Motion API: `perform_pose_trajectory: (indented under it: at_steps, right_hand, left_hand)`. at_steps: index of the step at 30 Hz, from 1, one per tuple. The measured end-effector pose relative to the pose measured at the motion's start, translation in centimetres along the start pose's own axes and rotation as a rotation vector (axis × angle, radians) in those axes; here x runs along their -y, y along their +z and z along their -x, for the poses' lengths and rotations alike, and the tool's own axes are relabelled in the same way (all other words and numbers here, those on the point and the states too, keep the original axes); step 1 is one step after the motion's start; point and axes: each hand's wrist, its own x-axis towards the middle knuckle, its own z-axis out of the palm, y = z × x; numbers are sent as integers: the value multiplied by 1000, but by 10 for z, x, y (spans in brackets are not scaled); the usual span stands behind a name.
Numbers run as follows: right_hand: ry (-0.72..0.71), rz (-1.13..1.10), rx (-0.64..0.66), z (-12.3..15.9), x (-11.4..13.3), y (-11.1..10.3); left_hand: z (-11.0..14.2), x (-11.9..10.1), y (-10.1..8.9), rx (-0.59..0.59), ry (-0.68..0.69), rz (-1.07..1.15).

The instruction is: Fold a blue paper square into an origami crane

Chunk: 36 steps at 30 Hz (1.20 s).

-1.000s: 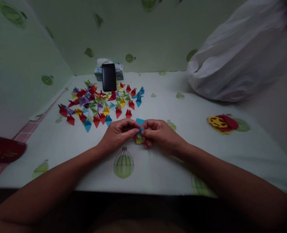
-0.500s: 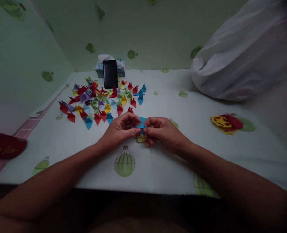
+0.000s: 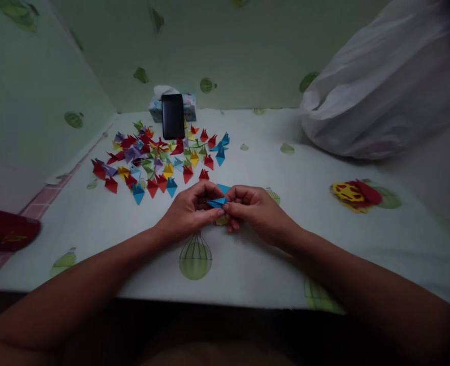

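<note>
A small piece of folded blue paper (image 3: 216,202), narrow and pointed to the left, is held between both hands above the table. My left hand (image 3: 194,209) curls around its left side, thumb below and fingers above. On the right end, my right hand (image 3: 254,209) pinches it between thumb and index finger. Just behind the fingers, part of another blue paper (image 3: 224,188) shows, and a bit of yellow paper (image 3: 221,221) peeks out below the hands; the fingers hide the rest of both.
Many-coloured folded paper birds (image 3: 152,157) cover the table's (image 3: 255,264) back left. A black phone (image 3: 172,117) leans on a tissue box (image 3: 189,108). Red and yellow cut-outs (image 3: 356,194) lie at right, near a big white plastic bag (image 3: 365,107). A red object (image 3: 7,229) is at far left.
The folded blue paper has turned and now shows as a narrow point facing left. My left thumb has shifted slightly down and right; the right hand has hardly moved.
</note>
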Motion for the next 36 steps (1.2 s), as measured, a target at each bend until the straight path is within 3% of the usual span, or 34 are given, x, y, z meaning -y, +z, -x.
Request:
perform_pose_trajectory:
  at_steps: [18, 30, 36]
  right_hand:
    - [-23, -14, 35, 2, 1, 1]
    - [-19, -79, 57, 2, -1, 0]
    - [3, -105, 42, 2, 0, 1]
  left_hand:
    - [1, -6, -1, -49, 47, -101]
    - [2, -4, -1, -79, 250, -290]
    - [2, -5, -4, -74, 226, -302]
